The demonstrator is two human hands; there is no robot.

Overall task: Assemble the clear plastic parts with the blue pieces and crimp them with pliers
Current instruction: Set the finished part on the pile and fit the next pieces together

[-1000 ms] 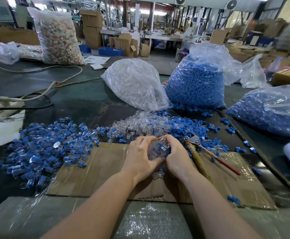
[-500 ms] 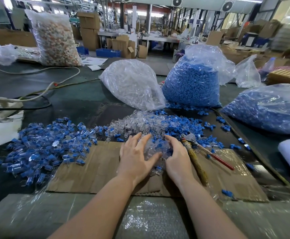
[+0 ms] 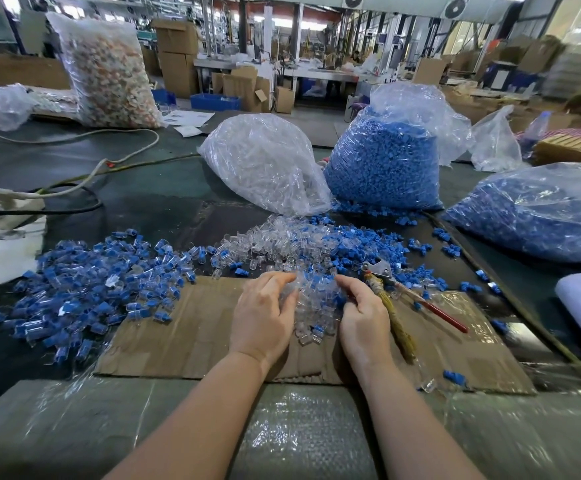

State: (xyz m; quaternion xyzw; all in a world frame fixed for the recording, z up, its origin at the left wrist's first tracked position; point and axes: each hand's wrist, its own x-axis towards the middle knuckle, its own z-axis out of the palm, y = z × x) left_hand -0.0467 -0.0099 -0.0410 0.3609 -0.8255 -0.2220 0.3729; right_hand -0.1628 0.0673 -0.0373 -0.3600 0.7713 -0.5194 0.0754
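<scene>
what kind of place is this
Most likely a factory or assembly workshop. Big plastic bags of blue pieces and clear plastic parts sit on the worktable, stacked cardboard boxes stand behind, and long workbenches fill the hall.

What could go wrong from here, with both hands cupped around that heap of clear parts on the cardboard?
1. The left hand and right hand hold the heap of clear parts loosely; pieces could spill off the cardboard.
2. Blue pieces are already mixed in, so sorting may slow.
3. The pliers lie right beside the right hand and could get knocked.
</scene>
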